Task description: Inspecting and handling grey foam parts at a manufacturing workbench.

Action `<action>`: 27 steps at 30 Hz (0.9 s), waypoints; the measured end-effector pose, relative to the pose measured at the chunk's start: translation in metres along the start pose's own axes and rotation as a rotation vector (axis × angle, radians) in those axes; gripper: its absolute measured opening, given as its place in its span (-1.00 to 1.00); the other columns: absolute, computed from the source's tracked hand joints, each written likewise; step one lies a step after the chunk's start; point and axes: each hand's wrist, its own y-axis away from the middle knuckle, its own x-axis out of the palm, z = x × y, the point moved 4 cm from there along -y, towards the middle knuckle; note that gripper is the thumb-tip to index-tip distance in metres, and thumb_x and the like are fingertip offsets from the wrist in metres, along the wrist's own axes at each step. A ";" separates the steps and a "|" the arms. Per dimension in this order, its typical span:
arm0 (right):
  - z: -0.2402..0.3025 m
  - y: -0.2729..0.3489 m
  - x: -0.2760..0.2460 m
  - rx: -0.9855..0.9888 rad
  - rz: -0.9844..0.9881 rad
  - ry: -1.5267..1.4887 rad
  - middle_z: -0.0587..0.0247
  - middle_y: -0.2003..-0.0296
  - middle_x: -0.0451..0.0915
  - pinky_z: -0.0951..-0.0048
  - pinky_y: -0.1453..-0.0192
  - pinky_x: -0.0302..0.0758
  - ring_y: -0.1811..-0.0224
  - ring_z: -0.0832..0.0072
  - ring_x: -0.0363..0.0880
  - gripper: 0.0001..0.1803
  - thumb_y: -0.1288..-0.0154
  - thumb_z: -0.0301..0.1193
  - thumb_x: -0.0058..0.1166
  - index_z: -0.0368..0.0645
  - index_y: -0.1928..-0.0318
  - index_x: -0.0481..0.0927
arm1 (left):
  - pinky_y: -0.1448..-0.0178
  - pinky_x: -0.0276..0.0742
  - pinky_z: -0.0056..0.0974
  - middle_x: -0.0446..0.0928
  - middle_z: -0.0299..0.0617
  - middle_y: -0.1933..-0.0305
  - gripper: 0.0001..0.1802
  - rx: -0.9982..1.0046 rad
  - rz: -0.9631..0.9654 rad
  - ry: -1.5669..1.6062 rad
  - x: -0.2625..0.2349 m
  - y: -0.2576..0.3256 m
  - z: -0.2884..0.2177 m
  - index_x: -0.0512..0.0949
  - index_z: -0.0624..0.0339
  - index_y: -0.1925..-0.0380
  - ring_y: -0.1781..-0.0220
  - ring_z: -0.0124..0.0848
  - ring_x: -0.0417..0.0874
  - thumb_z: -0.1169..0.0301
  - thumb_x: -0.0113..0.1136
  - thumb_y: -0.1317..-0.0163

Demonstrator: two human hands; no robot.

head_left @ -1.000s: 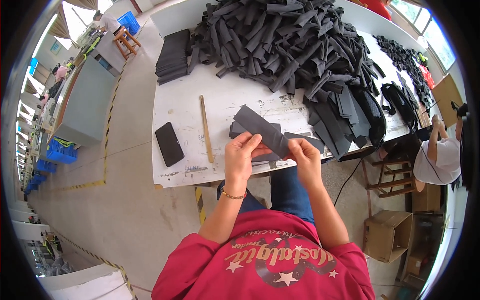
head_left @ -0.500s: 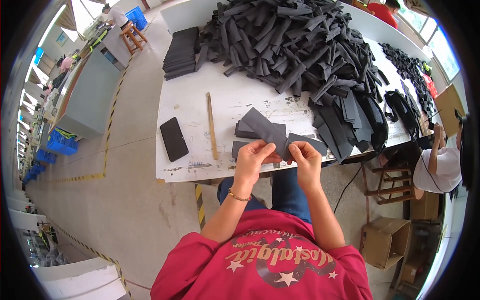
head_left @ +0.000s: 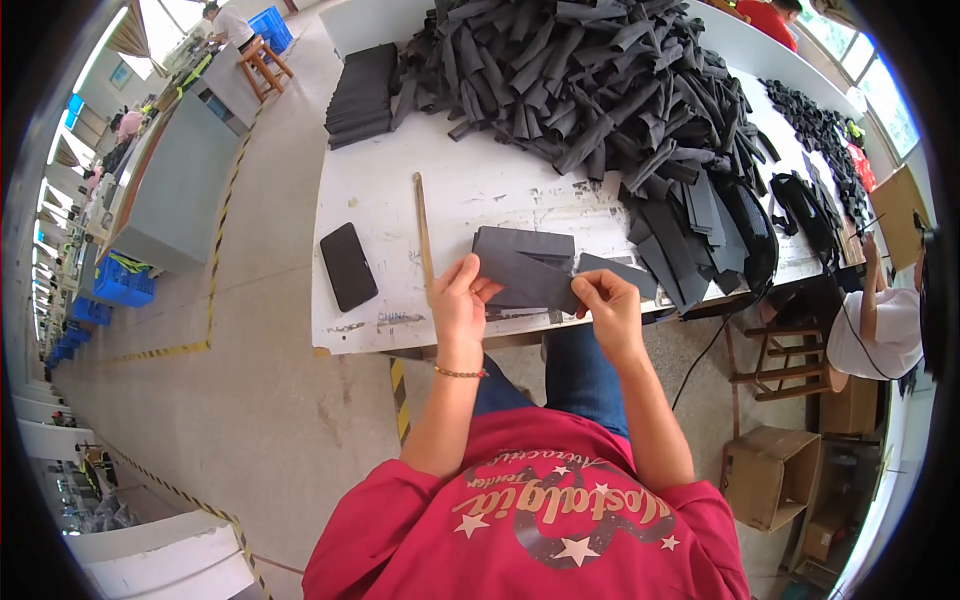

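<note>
A dark grey flat strip (head_left: 535, 283), perhaps fabric, is held level above the near edge of the table. My right hand (head_left: 612, 312) pinches its right end between thumb and fingers. At the other end, my left hand (head_left: 460, 308) has its thumb along the edge and curled fingers partly under the strip. Just beyond lies a small stack of similar grey pieces (head_left: 530, 240), partly covered by the held strip. Another grey piece (head_left: 622, 275) rests on the table beside my right hand.
A big heap of dark rolled strips (head_left: 580, 90) fills the table's far side, beside a neat stack (head_left: 360, 95). A phone (head_left: 348, 267) and a thin wooden stick (head_left: 422, 225) lie left on the white table (head_left: 390, 200). Flat pieces (head_left: 675, 255) fan out right. A co-worker (head_left: 875, 320) sits at right.
The strip has turned from slanting upward to nearly level. My left hand has moved left to its far end, while my right hand stays near the same place.
</note>
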 end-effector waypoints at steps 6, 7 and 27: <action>0.025 -0.020 0.003 -0.051 0.065 0.172 0.40 0.56 0.53 0.63 0.47 0.34 0.56 0.72 0.39 -0.88 -0.28 -0.50 0.15 -0.33 0.29 0.64 | 0.29 0.71 -0.28 0.63 -0.19 0.26 -0.74 0.086 0.260 -0.506 0.021 -0.013 -0.050 0.63 0.33 0.16 0.34 -0.48 0.63 0.36 0.25 -0.26; 0.029 -0.024 0.004 -0.049 0.076 0.172 0.40 0.53 0.53 0.64 0.45 0.35 0.55 0.71 0.39 -0.88 -0.29 -0.49 0.15 -0.33 0.29 0.65 | 0.33 0.66 -0.37 0.63 -0.25 0.32 -0.78 0.104 0.242 -0.487 0.023 -0.014 -0.056 0.66 0.28 0.23 0.40 -0.55 0.58 0.34 0.29 -0.23; -0.032 -0.036 -0.064 -0.420 0.107 1.325 0.05 0.13 0.50 0.19 -0.01 0.42 0.01 0.11 0.45 -0.61 -0.11 -0.34 0.25 -0.24 0.08 0.52 | 0.27 0.49 -0.34 0.57 -0.12 0.41 -0.88 0.746 0.269 -0.936 0.090 -0.082 -0.037 0.61 0.29 0.36 0.42 -0.35 0.59 0.46 0.30 -0.16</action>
